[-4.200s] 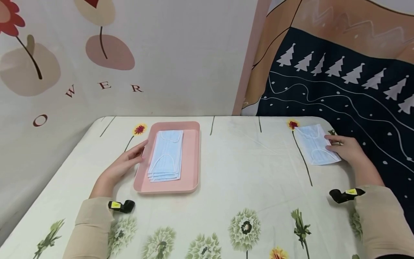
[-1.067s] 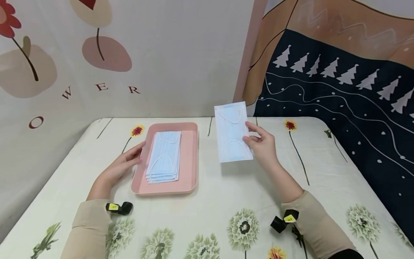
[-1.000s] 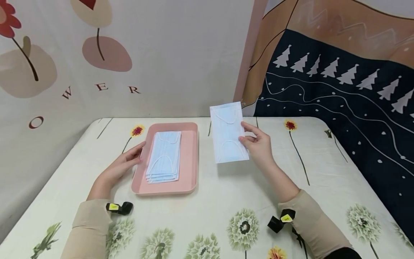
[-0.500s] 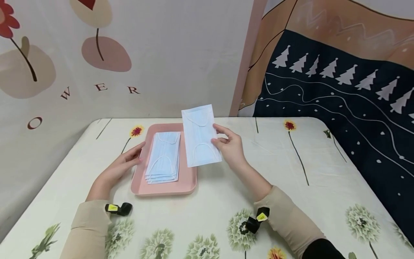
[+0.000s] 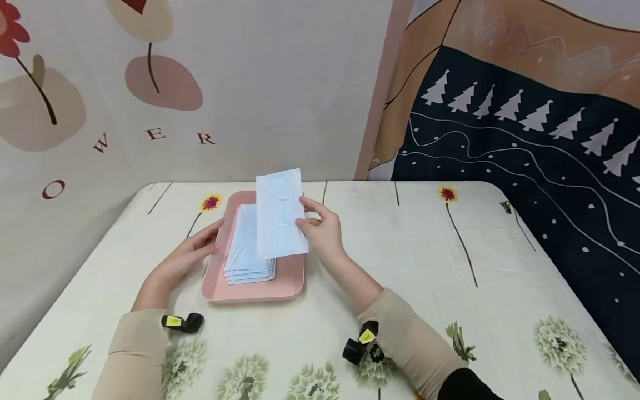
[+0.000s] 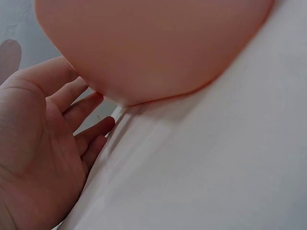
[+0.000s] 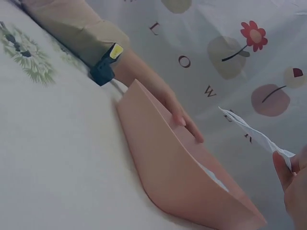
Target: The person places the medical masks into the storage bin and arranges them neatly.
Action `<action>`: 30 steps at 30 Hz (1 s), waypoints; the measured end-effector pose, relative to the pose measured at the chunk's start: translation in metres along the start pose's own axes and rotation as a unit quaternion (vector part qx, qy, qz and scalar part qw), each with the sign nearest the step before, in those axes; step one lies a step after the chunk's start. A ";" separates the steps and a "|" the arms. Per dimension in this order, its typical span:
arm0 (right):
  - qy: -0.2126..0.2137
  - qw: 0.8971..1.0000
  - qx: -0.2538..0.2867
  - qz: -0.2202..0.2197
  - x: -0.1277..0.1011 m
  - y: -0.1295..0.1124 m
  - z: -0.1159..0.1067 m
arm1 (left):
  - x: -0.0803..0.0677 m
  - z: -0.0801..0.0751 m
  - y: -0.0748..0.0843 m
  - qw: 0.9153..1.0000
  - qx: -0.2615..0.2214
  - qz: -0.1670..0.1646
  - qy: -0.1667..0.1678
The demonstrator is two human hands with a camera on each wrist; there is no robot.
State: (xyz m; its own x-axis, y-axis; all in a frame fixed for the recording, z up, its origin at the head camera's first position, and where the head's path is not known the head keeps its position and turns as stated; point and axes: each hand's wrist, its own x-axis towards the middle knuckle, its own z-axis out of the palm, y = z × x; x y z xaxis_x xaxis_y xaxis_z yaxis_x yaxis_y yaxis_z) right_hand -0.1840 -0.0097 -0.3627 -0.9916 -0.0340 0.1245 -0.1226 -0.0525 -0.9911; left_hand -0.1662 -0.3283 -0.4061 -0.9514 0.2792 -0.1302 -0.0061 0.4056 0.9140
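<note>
Head view: the right hand is pinching 1 blue face mask by its right edge between thumb and fingers, holding it lifted and roughly upright over the pink tray. The stack of masks is lying in the tray's left half, partly hidden behind the held one. The left hand is resting on the floral tablecloth, fingers nearly straight, fingertips touching the tray's left rim and gripping nothing. To do this step well, I judge the mask should be tilted flat and squared to the stack's edges before the pinch loosens, with the left hand bracing the tray so it is not sliding.

Left wrist view: the left hand is lying open, fingers relaxed beside the tray, whose rounded corner is filling the upper frame.

Right wrist view: the tray is showing side-on, the left hand is touching its far rim, and the right fingertips are nipping the mask's edge, which is sagging slightly.
</note>
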 end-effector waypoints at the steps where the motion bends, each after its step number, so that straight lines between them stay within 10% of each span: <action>1: 0.001 1.000 -0.001 0.002 0.000 0.001 0.003 | 0.000 0.000 0.000 1.000 0.000 0.000 0.000; 30: 0.037 0.995 -0.083 0.029 0.004 0.028 0.069 | 0.000 0.000 0.001 1.000 0.000 -0.004 0.002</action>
State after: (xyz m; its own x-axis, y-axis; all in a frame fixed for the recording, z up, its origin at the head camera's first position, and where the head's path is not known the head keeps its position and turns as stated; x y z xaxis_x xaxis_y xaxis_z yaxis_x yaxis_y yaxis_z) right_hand -0.1883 -0.0806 -0.3868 -0.9967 0.0416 0.0694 -0.0643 0.1128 -0.9915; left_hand -0.1659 -0.3276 -0.4055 -0.9527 0.2719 -0.1359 -0.0136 0.4086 0.9126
